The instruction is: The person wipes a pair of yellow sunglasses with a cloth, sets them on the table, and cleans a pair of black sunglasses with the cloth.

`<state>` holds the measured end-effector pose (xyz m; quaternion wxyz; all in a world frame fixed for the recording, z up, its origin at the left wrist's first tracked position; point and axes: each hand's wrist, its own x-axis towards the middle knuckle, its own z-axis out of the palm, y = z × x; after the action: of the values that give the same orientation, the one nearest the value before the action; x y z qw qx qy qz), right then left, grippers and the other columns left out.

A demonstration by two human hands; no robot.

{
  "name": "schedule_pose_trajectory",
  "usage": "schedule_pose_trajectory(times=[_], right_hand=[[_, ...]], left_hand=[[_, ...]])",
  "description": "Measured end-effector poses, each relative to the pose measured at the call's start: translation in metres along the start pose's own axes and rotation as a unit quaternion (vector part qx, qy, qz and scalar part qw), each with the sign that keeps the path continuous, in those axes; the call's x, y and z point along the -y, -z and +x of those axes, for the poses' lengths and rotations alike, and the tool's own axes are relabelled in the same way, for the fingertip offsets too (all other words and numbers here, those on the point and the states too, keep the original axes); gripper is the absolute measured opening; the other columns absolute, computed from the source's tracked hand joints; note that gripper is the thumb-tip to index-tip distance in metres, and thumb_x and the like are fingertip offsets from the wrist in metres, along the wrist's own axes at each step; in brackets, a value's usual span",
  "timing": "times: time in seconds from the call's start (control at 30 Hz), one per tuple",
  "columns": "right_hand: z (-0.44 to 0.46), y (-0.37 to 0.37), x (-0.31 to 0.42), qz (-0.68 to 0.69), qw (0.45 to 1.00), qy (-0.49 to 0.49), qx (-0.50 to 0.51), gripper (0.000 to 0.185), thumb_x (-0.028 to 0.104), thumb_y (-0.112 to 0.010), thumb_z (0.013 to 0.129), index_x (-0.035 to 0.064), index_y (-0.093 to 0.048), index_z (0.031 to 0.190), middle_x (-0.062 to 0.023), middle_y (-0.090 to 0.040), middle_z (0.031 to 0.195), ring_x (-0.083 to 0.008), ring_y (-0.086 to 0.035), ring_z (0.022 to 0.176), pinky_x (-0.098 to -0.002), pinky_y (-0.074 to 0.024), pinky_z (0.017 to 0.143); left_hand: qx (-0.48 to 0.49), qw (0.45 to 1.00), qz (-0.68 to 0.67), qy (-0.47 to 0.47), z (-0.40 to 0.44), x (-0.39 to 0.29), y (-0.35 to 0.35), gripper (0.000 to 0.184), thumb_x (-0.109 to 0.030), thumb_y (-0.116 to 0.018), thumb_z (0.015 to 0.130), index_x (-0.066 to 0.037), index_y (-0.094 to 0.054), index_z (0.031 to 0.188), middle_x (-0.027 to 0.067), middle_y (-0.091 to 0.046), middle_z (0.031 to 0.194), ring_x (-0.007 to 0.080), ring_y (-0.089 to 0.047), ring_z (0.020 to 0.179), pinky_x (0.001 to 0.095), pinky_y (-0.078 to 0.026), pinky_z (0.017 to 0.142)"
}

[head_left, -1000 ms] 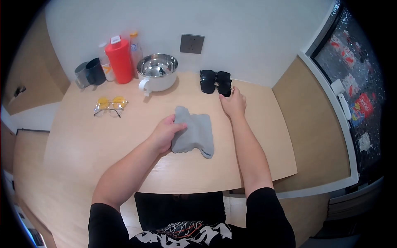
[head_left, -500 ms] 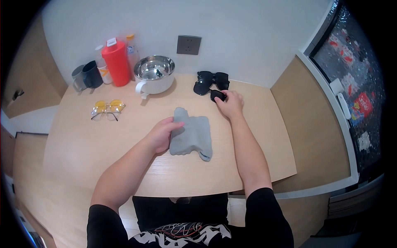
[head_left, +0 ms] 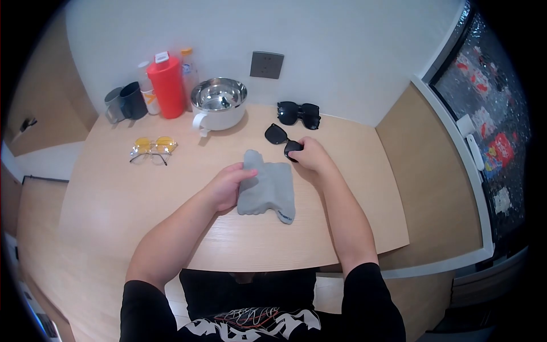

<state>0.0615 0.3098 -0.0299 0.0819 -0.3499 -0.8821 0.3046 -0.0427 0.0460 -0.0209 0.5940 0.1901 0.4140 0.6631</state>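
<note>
A grey cloth (head_left: 266, 191) hangs from my left hand (head_left: 229, 185), which is closed on its left edge with the thumb on top. My right hand (head_left: 310, 155) grips a pair of black sunglasses (head_left: 276, 134) by the right side, with the lenses towards the left. Farther back, near the wall, lie more black sunglasses (head_left: 299, 114); how many pairs are stacked there I cannot tell. Over on the left rest glasses with yellow lenses (head_left: 155, 143), and clear glasses (head_left: 149, 159) with a thin frame lie just in front of them.
Along the back of the wooden table (head_left: 125, 222) stand a grey mug (head_left: 114, 105), a dark mug (head_left: 134, 101), a red bottle (head_left: 167, 88), a clear bottle with an orange cap (head_left: 188, 71) and a white-handled steel bowl (head_left: 219, 111). A socket (head_left: 266, 65) is on the wall.
My right hand has drawn one pair of sunglasses towards me, away from the others by the wall. My left hand still holds the cloth in nearly the same place.
</note>
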Motion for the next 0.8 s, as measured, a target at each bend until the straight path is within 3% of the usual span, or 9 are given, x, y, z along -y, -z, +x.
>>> schedule_pose_trajectory(times=[0.27,0.37,0.47,0.57,0.67,0.7,0.8], right_hand=[[-0.013,-0.005,0.012,0.180,0.983,0.026,-0.014,0.045,0.003,-0.070,0.076,-0.0028,-0.053,0.117,-0.0174,-0.066,0.099,-0.0243,-0.065,0.092,-0.0368,-0.0536,0.079],[-0.013,-0.008,0.012,0.260,0.964,0.053,-0.009,0.041,0.000,-0.069,0.080,-0.0034,-0.054,0.118,-0.0171,-0.065,0.102,-0.0223,-0.066,0.091,-0.0349,-0.0541,0.078],[-0.033,0.004,0.033,0.478,0.877,0.022,0.053,0.044,-0.002,-0.070,0.082,-0.0039,-0.053,0.122,-0.0147,-0.067,0.103,-0.0187,-0.066,0.091,-0.0320,-0.0544,0.077],[-0.044,0.014,0.052,0.459,0.887,0.057,-0.001,0.048,-0.004,-0.071,0.081,-0.0048,-0.052,0.125,-0.0115,-0.068,0.102,-0.0163,-0.067,0.090,-0.0302,-0.0547,0.078],[-0.063,0.011,0.066,0.505,0.847,0.163,-0.025,0.054,-0.005,-0.072,0.079,-0.0043,-0.050,0.128,-0.0100,-0.069,0.100,-0.0155,-0.067,0.089,-0.0293,-0.0544,0.078],[-0.077,0.012,0.072,0.503,0.848,0.163,-0.036,0.068,-0.006,-0.073,0.079,-0.0017,-0.041,0.139,-0.0114,-0.071,0.099,-0.0146,-0.067,0.087,-0.0287,-0.0530,0.080],[-0.108,0.011,0.081,0.452,0.854,0.253,-0.049,0.084,-0.006,-0.073,0.079,0.0019,-0.027,0.148,-0.0130,-0.072,0.098,-0.0144,-0.067,0.088,-0.0279,-0.0513,0.082]], left_hand=[[0.009,1.000,0.001,-0.008,0.000,0.002,0.002,0.040,-0.018,-0.054,0.097,0.000,-0.046,0.132,0.0159,-0.058,0.126,0.0288,-0.060,0.115,0.0456,-0.051,0.096],[0.005,1.000,-0.001,-0.006,0.000,0.002,0.002,0.039,-0.019,-0.054,0.098,0.000,-0.047,0.131,0.0158,-0.059,0.126,0.0284,-0.061,0.113,0.0454,-0.052,0.093],[0.016,1.000,0.003,-0.005,0.000,0.002,0.003,0.038,-0.020,-0.054,0.098,-0.001,-0.047,0.131,0.0164,-0.059,0.125,0.0289,-0.062,0.112,0.0452,-0.054,0.091],[0.031,0.999,-0.001,-0.012,-0.007,-0.001,-0.003,0.038,-0.021,-0.052,0.098,-0.002,-0.048,0.131,0.0167,-0.059,0.124,0.0294,-0.063,0.110,0.0454,-0.055,0.088],[0.024,1.000,0.005,-0.002,-0.009,-0.001,-0.005,0.037,-0.020,-0.051,0.098,-0.002,-0.048,0.131,0.0166,-0.059,0.124,0.0299,-0.063,0.109,0.0447,-0.055,0.088],[0.021,1.000,0.007,-0.005,-0.009,-0.002,-0.006,0.037,-0.021,-0.051,0.098,-0.002,-0.048,0.131,0.0165,-0.059,0.124,0.0302,-0.063,0.109,0.0451,-0.055,0.089],[0.015,1.000,-0.002,-0.009,-0.007,-0.001,-0.006,0.036,-0.023,-0.050,0.099,-0.003,-0.049,0.129,0.0159,-0.059,0.123,0.0303,-0.062,0.110,0.0456,-0.053,0.091]])
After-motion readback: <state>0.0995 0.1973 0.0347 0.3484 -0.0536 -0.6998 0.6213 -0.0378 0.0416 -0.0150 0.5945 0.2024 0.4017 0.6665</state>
